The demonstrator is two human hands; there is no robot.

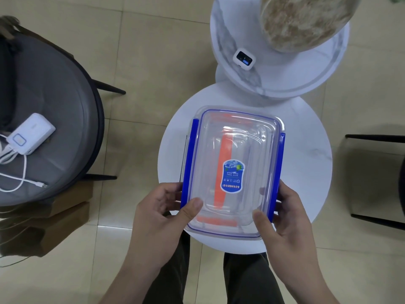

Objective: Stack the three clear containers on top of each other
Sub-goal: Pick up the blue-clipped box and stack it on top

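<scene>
While hands (pixel 221 218) grip clear container (pixel 241 139), blue label (pixel 233 175) unreadable

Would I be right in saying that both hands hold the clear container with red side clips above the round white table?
Not quite: the head view shows the clear container has blue side clips, not red. The rest stands: the left hand and right hand hold it above the round white table.

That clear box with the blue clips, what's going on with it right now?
A person grips the blue-clipped container by its near end with the left hand and right hand, over the round white table. An orange-clipped container shows through it, underneath. A third container can't be made out.
</scene>
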